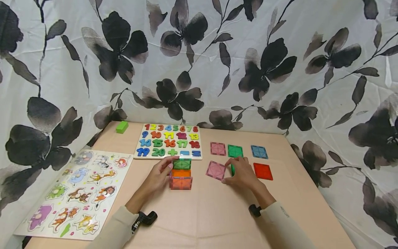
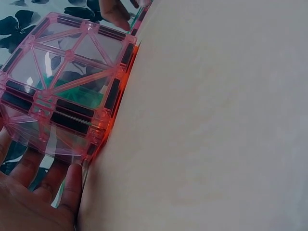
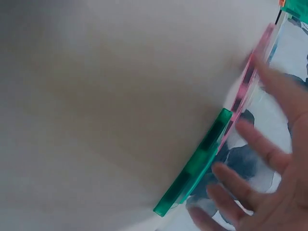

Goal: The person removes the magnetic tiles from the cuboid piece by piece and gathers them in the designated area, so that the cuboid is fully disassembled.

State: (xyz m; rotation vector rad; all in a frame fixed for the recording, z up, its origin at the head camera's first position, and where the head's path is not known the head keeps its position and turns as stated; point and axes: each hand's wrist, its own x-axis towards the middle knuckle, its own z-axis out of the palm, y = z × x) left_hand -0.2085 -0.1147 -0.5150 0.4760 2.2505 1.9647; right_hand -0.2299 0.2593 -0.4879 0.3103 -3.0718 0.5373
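A box-like build of clear magnetic tiles (image 1: 181, 184), pink in front, orange within and green at the far side, stands on the table. My left hand (image 1: 158, 175) rests against its left side, the fingers fairly straight along the wall in the left wrist view. Over to the right, my right hand (image 1: 245, 175) reaches over a pink magnetic tile (image 1: 214, 169), thumb at its near right corner and other fingers spread. A green tile (image 3: 192, 163) lies beneath that hand, partly hidden by it in the head view.
Behind lie another pink tile (image 1: 218, 148), a green tile (image 1: 235, 150) and a blue tile (image 1: 259, 151); a red tile (image 1: 263, 171) is right. A number puzzle board (image 1: 168, 158), an animal puzzle board (image 1: 109, 214) and a green block (image 1: 122, 127) are left. Floral cloth (image 1: 217, 62) hangs behind.
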